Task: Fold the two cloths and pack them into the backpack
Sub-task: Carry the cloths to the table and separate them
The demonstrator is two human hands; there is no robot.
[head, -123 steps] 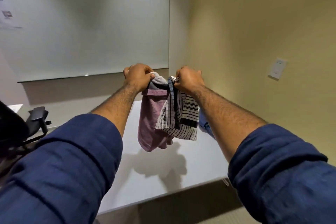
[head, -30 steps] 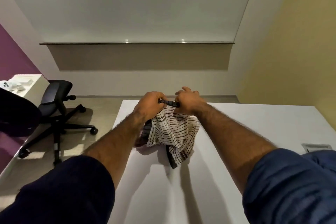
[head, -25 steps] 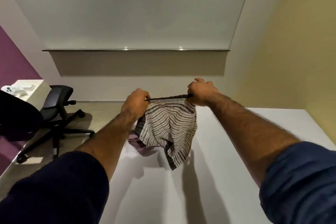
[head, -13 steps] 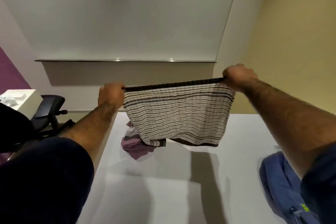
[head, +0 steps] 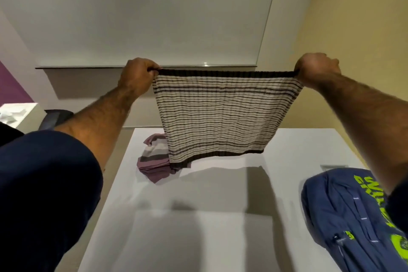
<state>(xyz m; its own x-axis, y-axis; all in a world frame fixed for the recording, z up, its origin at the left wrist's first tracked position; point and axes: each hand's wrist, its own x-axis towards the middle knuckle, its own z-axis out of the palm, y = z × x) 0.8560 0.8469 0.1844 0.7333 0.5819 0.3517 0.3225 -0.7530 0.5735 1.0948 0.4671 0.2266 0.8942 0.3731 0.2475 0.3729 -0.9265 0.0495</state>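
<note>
Up it went: we saw the striped cloth [head: 220, 117] stretched wide in the middle of the frame, the left hand [head: 138, 77] and the right hand [head: 316, 68] well apart, each fist clamped on a top corner of the dark band. It hung clear above the worktop [head: 209, 227], except at its lower left corner, which seemed to brush the purple cloth [head: 152, 161], a crumpled heap left of centre. There lay the danger, we judged: lower the striped one carelessly and that corner could snag the heap and drag it toward the worktop's near left edge. A slack pinch on either side could drop a corner and spoil the fold. The backpack [head: 344, 212] lay at lower right under the right forearm; we could not tell whether it was open.
</note>
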